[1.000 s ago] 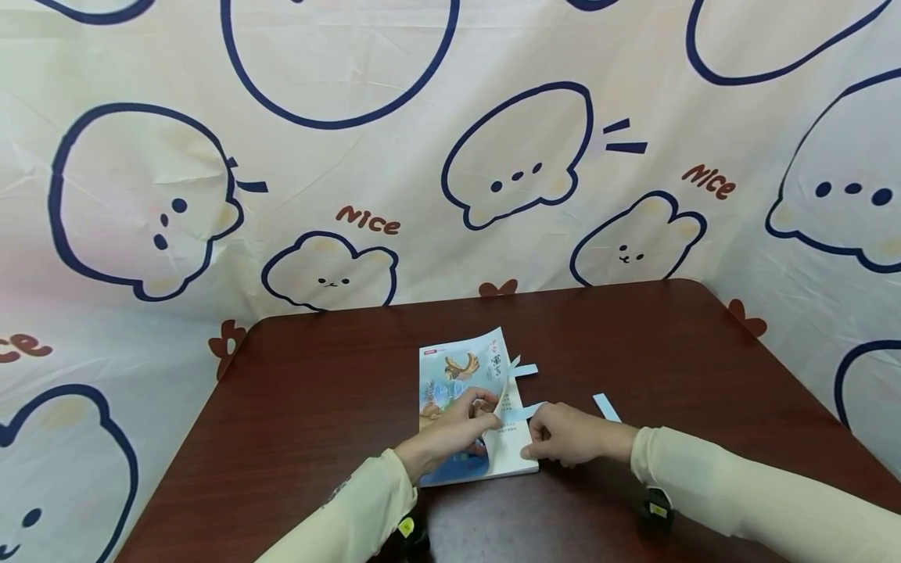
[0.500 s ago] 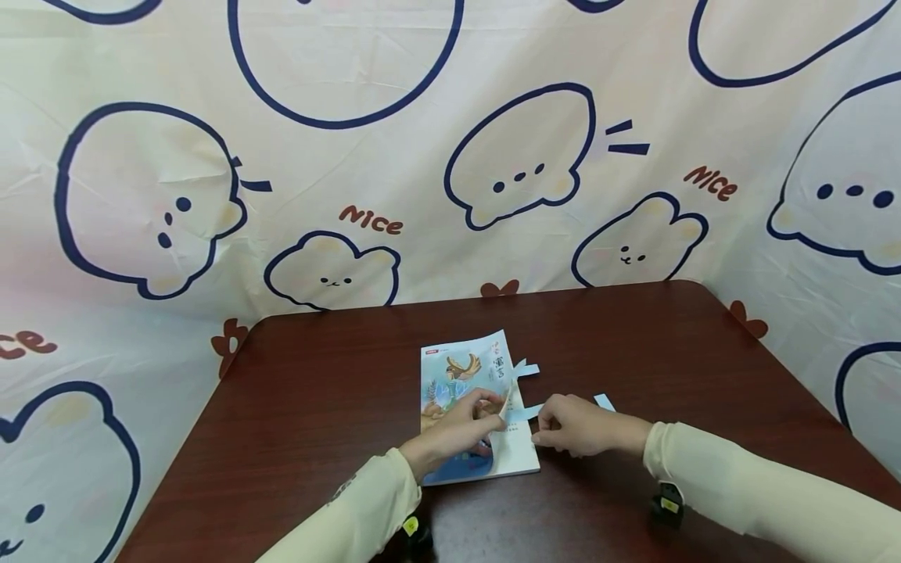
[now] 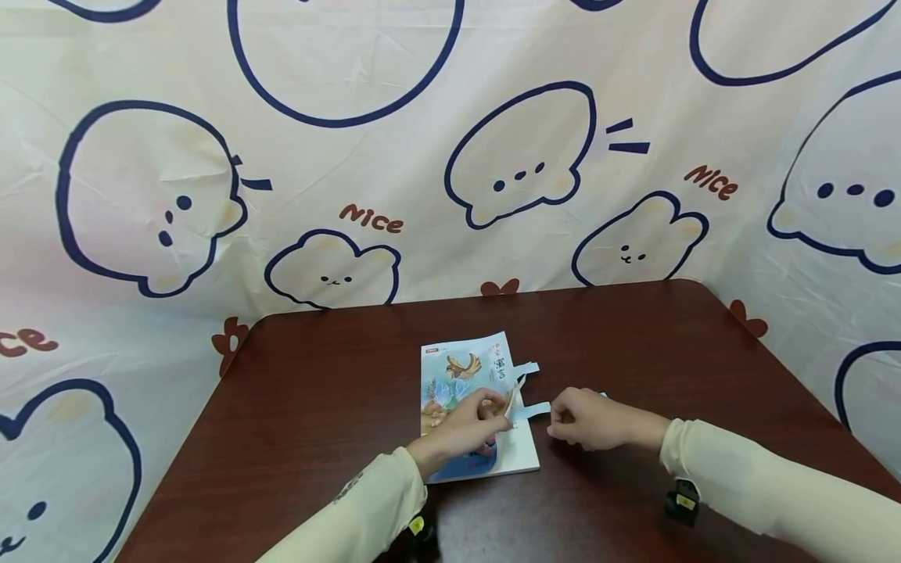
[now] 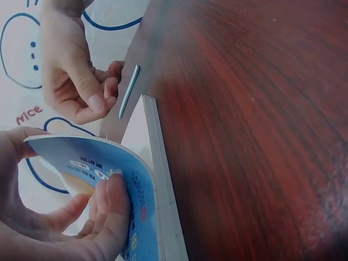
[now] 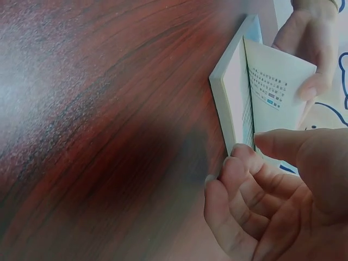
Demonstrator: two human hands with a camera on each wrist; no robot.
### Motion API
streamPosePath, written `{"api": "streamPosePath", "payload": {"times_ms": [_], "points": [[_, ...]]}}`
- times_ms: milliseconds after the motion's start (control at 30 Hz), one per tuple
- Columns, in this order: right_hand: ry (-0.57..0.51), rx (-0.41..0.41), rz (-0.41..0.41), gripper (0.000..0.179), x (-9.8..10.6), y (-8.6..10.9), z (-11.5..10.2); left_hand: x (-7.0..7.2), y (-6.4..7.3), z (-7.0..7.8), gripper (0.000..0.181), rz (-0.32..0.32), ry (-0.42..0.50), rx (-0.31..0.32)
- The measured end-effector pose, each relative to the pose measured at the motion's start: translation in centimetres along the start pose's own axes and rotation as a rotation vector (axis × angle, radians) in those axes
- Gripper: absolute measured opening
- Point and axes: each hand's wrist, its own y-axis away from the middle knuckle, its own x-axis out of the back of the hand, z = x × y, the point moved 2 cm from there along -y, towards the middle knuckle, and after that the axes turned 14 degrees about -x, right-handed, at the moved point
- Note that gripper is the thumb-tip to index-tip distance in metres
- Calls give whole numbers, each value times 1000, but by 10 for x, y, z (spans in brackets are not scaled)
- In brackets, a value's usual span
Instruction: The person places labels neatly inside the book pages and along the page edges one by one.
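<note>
A paperback book (image 3: 450,352) with a light blue illustrated cover lies on the table. My left hand (image 3: 468,426) grips its lifted front cover (image 4: 109,157), which bends up and shows printed text inside in the right wrist view. Two pale blue paper strips jut from the book's right side, an upper strip (image 3: 528,368) and a lower strip (image 3: 533,410). Just right of the book is my right hand (image 3: 594,420), its fingers loosely curled with nothing seen between them. The lower strip's end lies close to its knuckles in the head view.
Another blue strip (image 4: 129,92) lies on the dark red-brown table (image 3: 338,391) beyond the right hand, mostly hidden by it in the head view. A cloth backdrop (image 3: 422,180) with cartoon outlines stands around the table.
My right hand has drawn back rightward from the book's page edge. My left hand has shifted slightly right with the cover, which now hides more of the page beneath.
</note>
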Motion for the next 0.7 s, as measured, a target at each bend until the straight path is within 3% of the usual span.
{"api": "streamPosePath", "payload": {"times_ms": [200,700], "points": [[-1,-4,-6,24,4,1,2,-1,-2,4,41,3,-26,11],[8,-20,10,25,1,1,6,-12,-4,11,43,35,-205,66]]}}
